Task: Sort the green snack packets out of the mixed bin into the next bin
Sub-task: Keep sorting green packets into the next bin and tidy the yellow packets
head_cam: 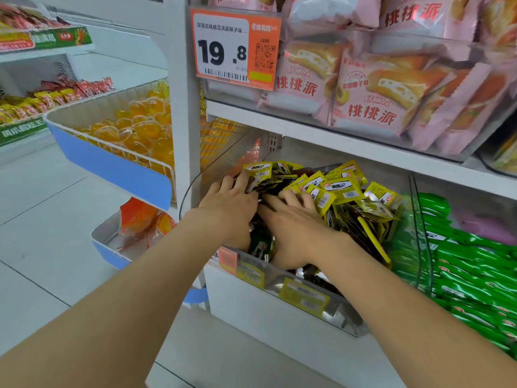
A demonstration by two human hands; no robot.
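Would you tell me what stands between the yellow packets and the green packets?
A clear plastic divider, left of the green packets, in the head view.

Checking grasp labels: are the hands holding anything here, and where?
No hold visible: left hand and right hand rest spread on the yellow packets, fingertips buried.

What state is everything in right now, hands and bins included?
Left hand, fingers spread, pushed into the yellow packets.
Right hand, flat on those packets, nothing visibly held.
Mixed bin, heaped full, mostly yellow.
Dark green packet, lying between the hands, not lifted.
Next bin, stacked with bright green packets.
Pink cake packs, shelved above, untouched.
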